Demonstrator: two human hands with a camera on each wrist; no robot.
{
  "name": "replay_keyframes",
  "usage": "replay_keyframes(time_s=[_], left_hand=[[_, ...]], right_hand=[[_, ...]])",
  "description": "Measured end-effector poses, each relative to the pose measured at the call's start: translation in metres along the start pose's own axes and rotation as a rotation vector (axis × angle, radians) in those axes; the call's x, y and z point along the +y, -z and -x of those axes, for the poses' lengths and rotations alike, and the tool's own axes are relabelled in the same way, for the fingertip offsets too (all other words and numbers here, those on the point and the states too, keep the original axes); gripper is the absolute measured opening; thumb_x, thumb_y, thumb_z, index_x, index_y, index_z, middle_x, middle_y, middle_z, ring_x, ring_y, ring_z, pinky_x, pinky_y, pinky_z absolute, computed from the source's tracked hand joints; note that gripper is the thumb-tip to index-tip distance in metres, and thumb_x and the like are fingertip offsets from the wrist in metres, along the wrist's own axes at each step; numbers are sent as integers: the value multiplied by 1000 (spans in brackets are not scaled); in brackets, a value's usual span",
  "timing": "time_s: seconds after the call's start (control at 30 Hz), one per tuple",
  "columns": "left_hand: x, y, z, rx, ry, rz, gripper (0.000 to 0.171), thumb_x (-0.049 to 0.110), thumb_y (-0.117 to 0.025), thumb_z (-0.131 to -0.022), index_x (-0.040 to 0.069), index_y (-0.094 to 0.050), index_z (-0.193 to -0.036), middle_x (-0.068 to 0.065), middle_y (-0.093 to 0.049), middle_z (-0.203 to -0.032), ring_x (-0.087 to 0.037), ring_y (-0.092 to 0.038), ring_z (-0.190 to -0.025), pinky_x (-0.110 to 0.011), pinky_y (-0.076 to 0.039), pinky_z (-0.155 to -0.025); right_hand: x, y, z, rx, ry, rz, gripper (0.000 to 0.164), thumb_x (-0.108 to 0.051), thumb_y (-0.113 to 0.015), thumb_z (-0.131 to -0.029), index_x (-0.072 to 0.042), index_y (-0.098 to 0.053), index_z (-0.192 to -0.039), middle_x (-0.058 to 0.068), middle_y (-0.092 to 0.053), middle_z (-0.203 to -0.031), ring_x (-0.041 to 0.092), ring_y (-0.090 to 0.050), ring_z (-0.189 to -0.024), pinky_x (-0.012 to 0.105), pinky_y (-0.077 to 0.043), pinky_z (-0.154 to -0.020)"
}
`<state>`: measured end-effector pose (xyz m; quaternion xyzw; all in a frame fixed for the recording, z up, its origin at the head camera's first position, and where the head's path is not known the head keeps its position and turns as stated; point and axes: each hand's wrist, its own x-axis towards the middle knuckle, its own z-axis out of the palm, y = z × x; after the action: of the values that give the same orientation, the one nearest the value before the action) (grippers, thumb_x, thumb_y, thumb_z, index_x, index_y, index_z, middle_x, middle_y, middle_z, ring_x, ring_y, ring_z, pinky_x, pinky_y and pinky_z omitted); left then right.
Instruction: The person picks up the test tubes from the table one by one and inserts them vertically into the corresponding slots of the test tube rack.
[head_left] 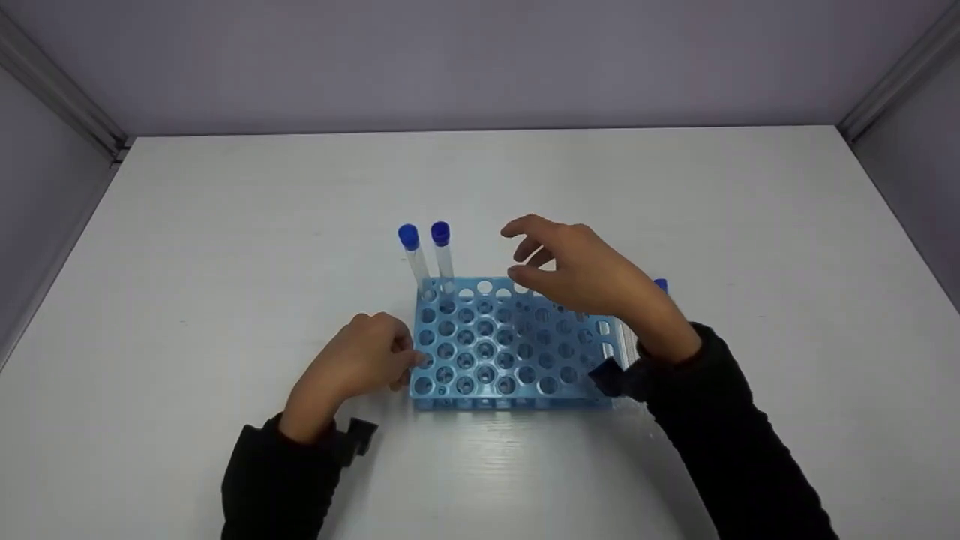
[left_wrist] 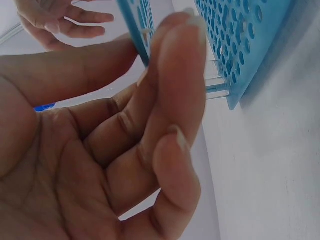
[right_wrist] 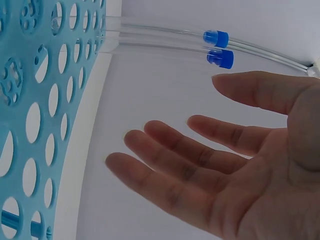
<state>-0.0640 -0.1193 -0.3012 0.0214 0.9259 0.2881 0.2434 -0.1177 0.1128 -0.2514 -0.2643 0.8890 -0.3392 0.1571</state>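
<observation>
A light blue test tube rack [head_left: 484, 351] with rows of round holes stands on the table. Two clear test tubes with blue caps [head_left: 409, 237] [right_wrist: 220, 59] rise from holes in its far left corner. My left hand [head_left: 367, 356] pinches the rack's left edge, thumb [left_wrist: 90, 70] on top and fingers bent beneath. Over the rack's far side hovers my right hand [head_left: 577, 262], its fingers [right_wrist: 170, 185] spread and relaxed with nothing between them. To the right of the tubes, it stays apart from their caps. The right forearm covers part of the rack's right side.
Beside the rack's right end, partly behind the right wrist, shows another blue cap [head_left: 661, 285] with clear tubing below it. The white table [head_left: 225, 225] is bordered by grey walls at the back and both sides.
</observation>
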Motion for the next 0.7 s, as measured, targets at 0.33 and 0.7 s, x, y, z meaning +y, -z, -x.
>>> replay_keyframes(time_s=[0.33,0.7], left_hand=[[0,0,0,-1,13,-6,12,12,-64,-85,2,-65,-77,-3,-59,-60,-16,-52,-58,-28,-40,-55],[0,0,0,-6,18,7,12,12,-63,-85,0,-66,-85,-5,-59,-63,-16,-53,-58,-28,-43,-56]], right_hand=[[12,5,26,74,-51,7,39,-12,-55,-90,-2,-46,-126,17,-59,-110,28,-57,-101,42,-46,-81],[29,13,50,128,-132,43,37,-13,-54,-91,-2,-48,-125,18,-60,-110,32,-56,-103,47,-46,-81]])
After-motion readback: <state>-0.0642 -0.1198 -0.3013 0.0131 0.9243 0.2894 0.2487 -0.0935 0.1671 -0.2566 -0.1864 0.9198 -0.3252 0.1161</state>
